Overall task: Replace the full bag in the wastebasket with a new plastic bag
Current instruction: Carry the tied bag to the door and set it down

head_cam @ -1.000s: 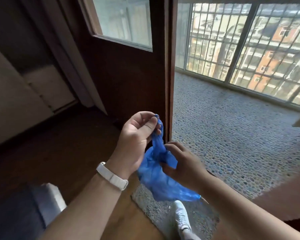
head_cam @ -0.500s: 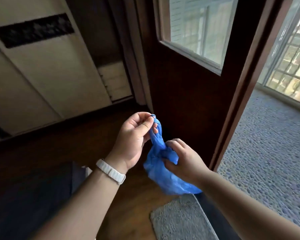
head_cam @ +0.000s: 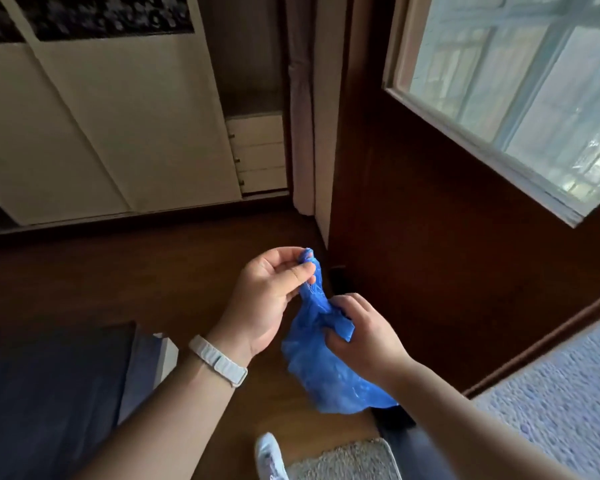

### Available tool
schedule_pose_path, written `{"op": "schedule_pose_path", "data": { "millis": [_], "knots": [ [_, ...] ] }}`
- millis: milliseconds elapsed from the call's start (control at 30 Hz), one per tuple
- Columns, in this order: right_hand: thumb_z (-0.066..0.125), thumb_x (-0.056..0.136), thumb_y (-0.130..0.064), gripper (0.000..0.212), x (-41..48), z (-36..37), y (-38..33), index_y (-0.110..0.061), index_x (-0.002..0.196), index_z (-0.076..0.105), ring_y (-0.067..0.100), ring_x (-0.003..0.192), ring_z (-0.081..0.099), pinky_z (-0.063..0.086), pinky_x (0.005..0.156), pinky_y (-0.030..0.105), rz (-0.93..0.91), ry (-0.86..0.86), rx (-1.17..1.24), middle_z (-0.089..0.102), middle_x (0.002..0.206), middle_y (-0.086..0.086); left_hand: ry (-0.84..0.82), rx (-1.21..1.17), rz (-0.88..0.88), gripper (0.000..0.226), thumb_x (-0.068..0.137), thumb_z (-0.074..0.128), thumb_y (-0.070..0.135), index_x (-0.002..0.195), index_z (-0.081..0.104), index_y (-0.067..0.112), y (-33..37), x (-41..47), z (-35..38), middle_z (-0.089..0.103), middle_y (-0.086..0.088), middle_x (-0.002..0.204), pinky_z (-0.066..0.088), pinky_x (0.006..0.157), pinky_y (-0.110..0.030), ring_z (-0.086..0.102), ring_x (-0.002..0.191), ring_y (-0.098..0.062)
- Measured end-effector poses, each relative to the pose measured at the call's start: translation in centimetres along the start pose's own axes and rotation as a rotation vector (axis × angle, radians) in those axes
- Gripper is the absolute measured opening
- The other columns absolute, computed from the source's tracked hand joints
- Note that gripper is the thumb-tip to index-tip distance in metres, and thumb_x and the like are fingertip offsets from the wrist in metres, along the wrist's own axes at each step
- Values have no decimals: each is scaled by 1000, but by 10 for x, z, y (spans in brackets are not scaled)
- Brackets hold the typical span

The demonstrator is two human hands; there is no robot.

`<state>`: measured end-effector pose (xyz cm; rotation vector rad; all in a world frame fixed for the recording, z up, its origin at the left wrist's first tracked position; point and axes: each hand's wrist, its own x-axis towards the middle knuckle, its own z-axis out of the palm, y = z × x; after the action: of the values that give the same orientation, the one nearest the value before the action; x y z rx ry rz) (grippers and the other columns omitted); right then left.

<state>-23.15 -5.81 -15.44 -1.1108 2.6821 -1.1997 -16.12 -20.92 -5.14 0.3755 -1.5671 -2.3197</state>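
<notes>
A crumpled blue plastic bag [head_cam: 329, 372] hangs between both hands above the wooden floor. My left hand [head_cam: 267, 299], with a white band on its wrist, pinches the bag's upper end between thumb and fingertips. My right hand [head_cam: 361, 336] grips the bunched middle of the bag just below and to the right. The bag's loose lower part droops under my right wrist. No wastebasket is in view.
A dark wooden door [head_cam: 447, 237] with a glass pane stands open right behind the hands. A cream wardrobe [head_cam: 101, 133] lines the far wall. A dark blue bed edge [head_cam: 49, 393] is at lower left, a grey mat [head_cam: 343, 459] and my white shoe [head_cam: 269, 455] below.
The view has swung left, from the pebbled balcony floor toward the wardrobe and door. Both hands keep their hold on the blue bag, which stays bunched between them.
</notes>
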Motion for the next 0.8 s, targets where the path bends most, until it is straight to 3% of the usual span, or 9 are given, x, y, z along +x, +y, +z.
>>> {"op": "schedule_pose_path", "data": {
  "millis": [367, 533, 800],
  "knots": [
    [70, 76, -35, 45, 207, 76, -21, -28, 118, 57, 4, 97, 56, 44, 83, 16, 35, -36, -69, 51, 107, -21, -2, -60, -1, 17, 86, 57, -8, 88, 63, 7, 56, 182, -115, 62, -2, 72, 48, 69, -23, 59, 64, -11],
    [61, 74, -44, 47, 271, 107, -33, -26, 118, 56, 10, 95, 60, 51, 79, 26, -21, -45, -97, 57, 109, -12, 10, -93, 24, 17, 86, 54, -9, 88, 60, 6, 76, 240, -151, 61, -2, 70, 49, 66, -19, 57, 63, -10],
    [66, 75, -39, 47, 391, 168, -20, -25, 119, 56, 11, 95, 59, 51, 79, 29, -59, -151, -29, 56, 108, -12, 86, -57, 36, 14, 86, 54, -7, 87, 60, 6, 89, 344, -205, 60, -4, 71, 50, 65, -19, 57, 63, -10]
  ]
}}
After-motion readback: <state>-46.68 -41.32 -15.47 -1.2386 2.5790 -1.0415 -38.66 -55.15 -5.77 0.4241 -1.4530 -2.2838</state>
